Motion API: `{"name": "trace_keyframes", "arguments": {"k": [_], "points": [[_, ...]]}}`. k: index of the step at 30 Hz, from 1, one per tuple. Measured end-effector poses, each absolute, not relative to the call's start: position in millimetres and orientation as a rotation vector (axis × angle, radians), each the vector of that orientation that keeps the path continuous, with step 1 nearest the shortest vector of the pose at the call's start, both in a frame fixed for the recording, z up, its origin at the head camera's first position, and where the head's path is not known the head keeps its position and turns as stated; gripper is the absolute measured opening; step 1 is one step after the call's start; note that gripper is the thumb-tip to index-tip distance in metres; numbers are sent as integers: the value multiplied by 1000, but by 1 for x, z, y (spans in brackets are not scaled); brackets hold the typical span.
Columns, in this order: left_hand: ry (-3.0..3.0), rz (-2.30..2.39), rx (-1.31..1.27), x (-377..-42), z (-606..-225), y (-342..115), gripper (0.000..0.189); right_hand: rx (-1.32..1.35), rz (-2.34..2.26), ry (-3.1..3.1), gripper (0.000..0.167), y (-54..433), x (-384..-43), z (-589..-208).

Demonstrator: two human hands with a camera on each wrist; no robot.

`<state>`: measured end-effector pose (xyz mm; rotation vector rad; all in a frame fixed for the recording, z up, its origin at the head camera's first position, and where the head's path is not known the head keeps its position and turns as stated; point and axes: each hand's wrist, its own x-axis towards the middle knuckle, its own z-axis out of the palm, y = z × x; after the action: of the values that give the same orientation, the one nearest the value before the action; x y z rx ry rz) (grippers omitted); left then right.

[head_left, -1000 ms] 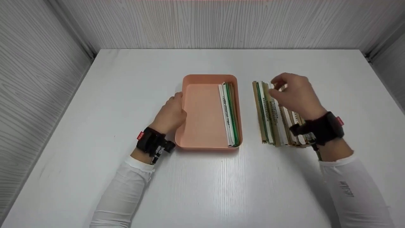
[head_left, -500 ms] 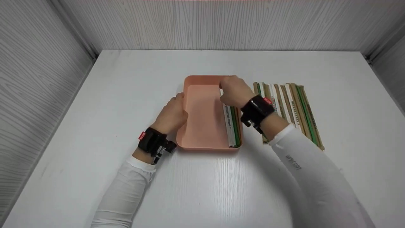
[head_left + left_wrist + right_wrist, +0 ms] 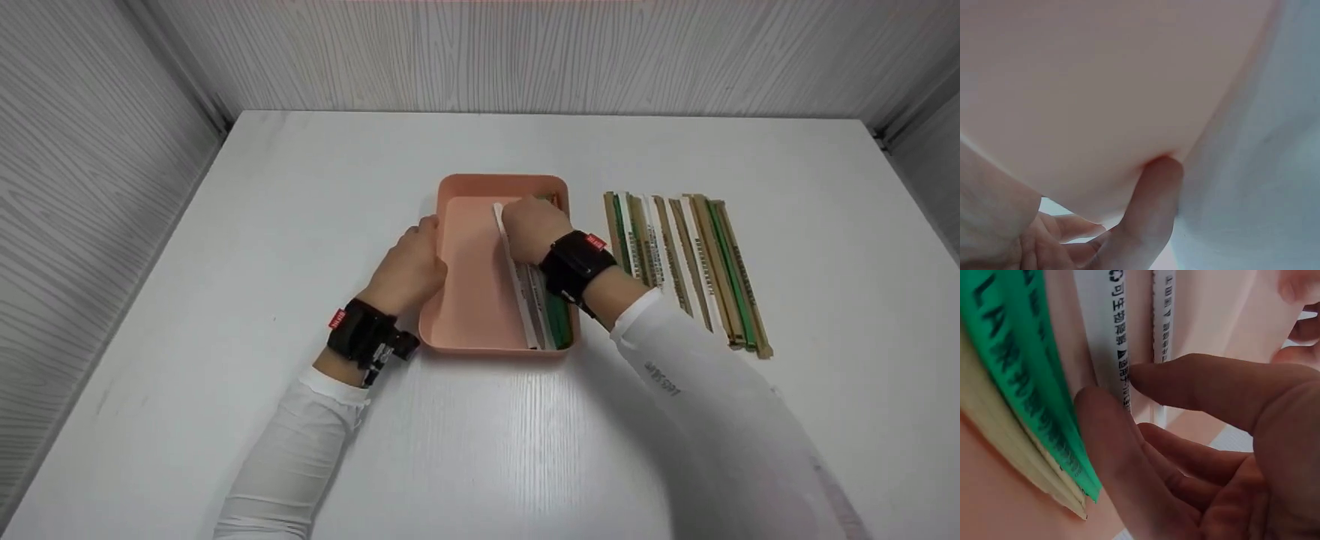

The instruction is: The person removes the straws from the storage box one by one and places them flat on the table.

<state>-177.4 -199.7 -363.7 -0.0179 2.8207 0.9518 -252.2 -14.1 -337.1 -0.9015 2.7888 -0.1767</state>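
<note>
A shallow salmon-pink tray (image 3: 469, 300) lies on the table, its left side gripped by my left hand (image 3: 405, 266). The left thumb (image 3: 1154, 197) presses the tray's outer wall in the left wrist view. Inside the tray's right part, my right hand (image 3: 534, 229) pinches a white paper-wrapped straw (image 3: 1107, 320), printed with black characters, between thumb and index finger. Another white straw (image 3: 1163, 320) lies slightly apart on the tray's open side. Green wrapped straws (image 3: 1022, 377) and tan ones (image 3: 1010, 439) stand along the tray's right wall, partly hidden by the right hand in the head view.
Right of the tray, a row of several tan, white and green wrapped straws (image 3: 701, 262) lies side by side; the right forearm covers some lower ends. A pale wood-grain panel (image 3: 480, 56) rises behind the white table (image 3: 337, 172), with others at both sides.
My right hand has moved left from the straw row into the tray, then slightly further left. A white straw now leans apart from the others there. The left hand keeps its grip.
</note>
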Motion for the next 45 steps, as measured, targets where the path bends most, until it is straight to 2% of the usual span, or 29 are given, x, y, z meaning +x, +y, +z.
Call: {"name": "trace_keyframes", "arguments": {"k": [7, 16, 24, 28, 32, 38, 45], "points": [[2864, 952, 47, -175, -364, -201, 65, -820, -232, 2793, 36, -19, -259, -345], [2856, 937, 9, -177, -365, -200, 64, -691, -372, 2749, 31, -14, -267, -347], [2837, 958, -2, -177, -365, -198, 63, -622, -634, 2683, 36, -2, -263, -334], [2829, 956, -21, -177, -365, -198, 64, -659, -847, 2612, 14, 8, -259, -328], [2837, 936, -7, -177, -366, -200, 64, -664, -1013, 2521, 49, 20, -251, -318], [2851, 922, 8, -176, -368, -204, 63, -648, -1277, 2463, 51, 46, -242, -302], [2825, 925, -46, -176, -367, -205, 65, -435, -1675, 2269, 53, 105, -250, -291]]}}
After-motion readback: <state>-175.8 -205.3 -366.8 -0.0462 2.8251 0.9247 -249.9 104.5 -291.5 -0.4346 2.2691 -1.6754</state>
